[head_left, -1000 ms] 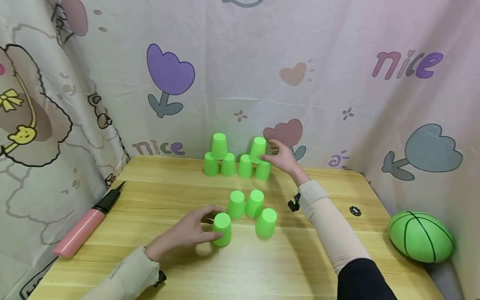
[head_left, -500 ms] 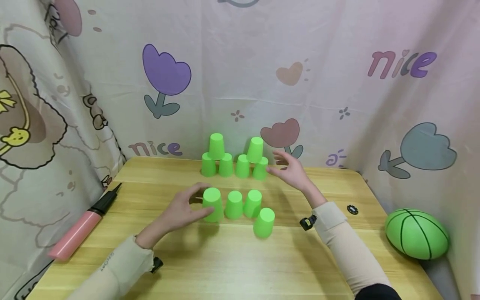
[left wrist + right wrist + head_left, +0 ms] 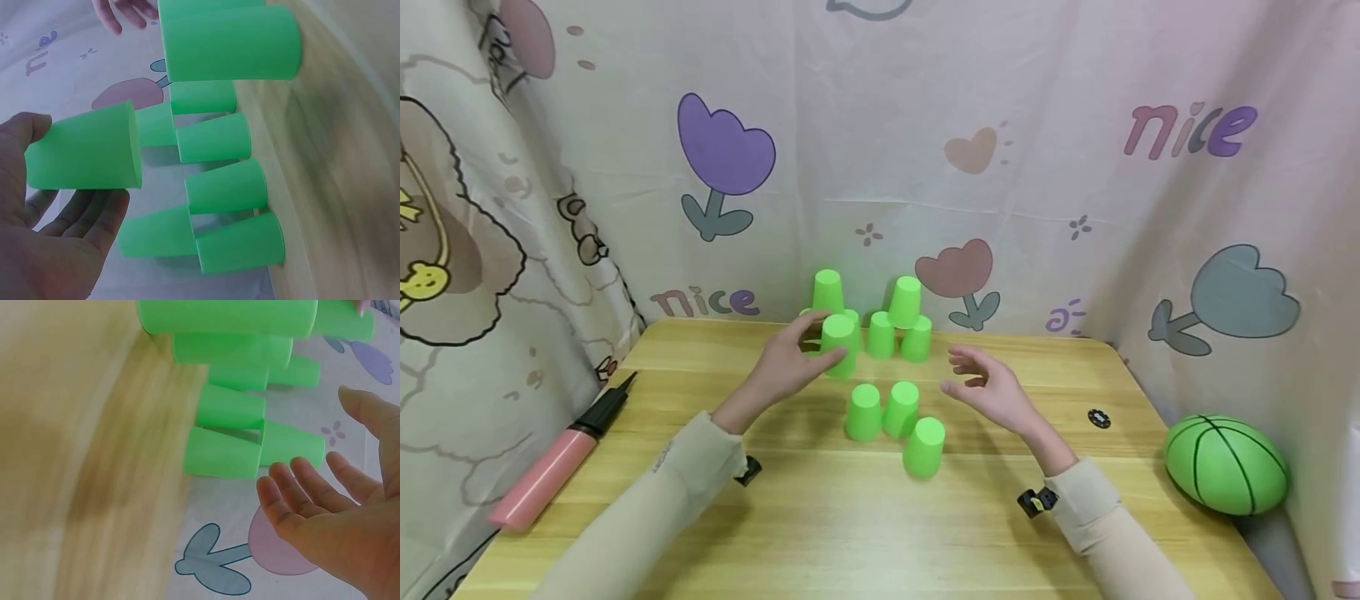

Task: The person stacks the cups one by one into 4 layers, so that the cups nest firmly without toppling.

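Note:
My left hand [image 3: 778, 367] grips an upside-down green cup [image 3: 839, 346] between thumb and fingers. In the left wrist view this held cup [image 3: 84, 150] is off the table, with the thumb on one side and fingers on the other. Behind it stands a small pyramid of cups, its top cup [image 3: 827, 287] visible and its base partly hidden. To its right is a second pyramid, with one cup [image 3: 906, 302] on two others. Nearer me, three upside-down cups [image 3: 901, 410] stand on the table. My right hand [image 3: 996, 392] hovers right of them, holding nothing, fingers loosely bent.
A pink hand pump [image 3: 550, 475] with a black nozzle lies at the left of the wooden table [image 3: 850, 533]. At the right are a black chip [image 3: 1099, 418] and a green ball [image 3: 1225, 465] with black lines. A printed curtain [image 3: 865, 125] hangs behind the table.
My left hand has carried its cup away from me, from the near cups toward the left pyramid. My right hand has left the right pyramid's top cup and drawn back toward me.

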`<state>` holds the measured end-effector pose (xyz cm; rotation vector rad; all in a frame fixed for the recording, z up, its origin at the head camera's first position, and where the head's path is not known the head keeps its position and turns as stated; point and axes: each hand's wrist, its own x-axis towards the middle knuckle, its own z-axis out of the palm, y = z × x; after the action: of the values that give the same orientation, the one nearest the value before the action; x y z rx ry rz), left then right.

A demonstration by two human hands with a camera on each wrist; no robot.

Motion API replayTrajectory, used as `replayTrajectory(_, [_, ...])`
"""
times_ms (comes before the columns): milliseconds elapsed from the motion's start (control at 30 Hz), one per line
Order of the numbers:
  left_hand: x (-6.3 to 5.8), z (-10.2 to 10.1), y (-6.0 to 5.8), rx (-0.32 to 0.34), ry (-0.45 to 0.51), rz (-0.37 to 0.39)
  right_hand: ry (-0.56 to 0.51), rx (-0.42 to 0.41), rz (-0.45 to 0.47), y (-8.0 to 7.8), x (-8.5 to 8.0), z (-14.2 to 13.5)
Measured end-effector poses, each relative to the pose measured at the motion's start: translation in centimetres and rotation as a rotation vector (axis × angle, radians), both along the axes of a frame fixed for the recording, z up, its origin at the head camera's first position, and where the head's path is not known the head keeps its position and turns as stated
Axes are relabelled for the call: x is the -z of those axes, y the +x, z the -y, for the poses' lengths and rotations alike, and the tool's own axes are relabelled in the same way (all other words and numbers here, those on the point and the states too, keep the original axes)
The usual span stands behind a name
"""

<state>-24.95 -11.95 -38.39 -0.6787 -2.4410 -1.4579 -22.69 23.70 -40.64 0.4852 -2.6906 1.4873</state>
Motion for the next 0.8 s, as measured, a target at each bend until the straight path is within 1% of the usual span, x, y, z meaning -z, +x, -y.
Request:
replayTrajectory(167, [-0.3,-1.4,-1.7,-0.042,-0.012,-0.009,-0.011,-0.011,0.005,1.4,0.8,-0.1])
replayTrajectory(267, [-0.6,-2.3,-2.5,-0.059,-0.001,-0.001,-0.014,-0.023,-0.001,2.4,1.0,-0.1])
replayTrajectory(400, [-0.7,-3.3,-3.6,-0.102,0.009,0.003,-0.013,-0.030,-0.010,3.6,1.3,0.0])
replayTrajectory(500, [-0.8,-3.9,-4.2,-0.125,0.011,0.010,-0.020,-0.040,-0.007,4.4,1.6,0.0])
replayTrajectory(633, [-0.6,-4.7,-5.2,-0.137,0.010,0.006,-0.041,-0.051,0.011,5.3,2.1,0.1])
replayTrajectory(800, [-0.3,-5.5,-6.4,-0.168,-0.007,0.006,-0.057,-0.084,0.037,6.0,3.0,0.2])
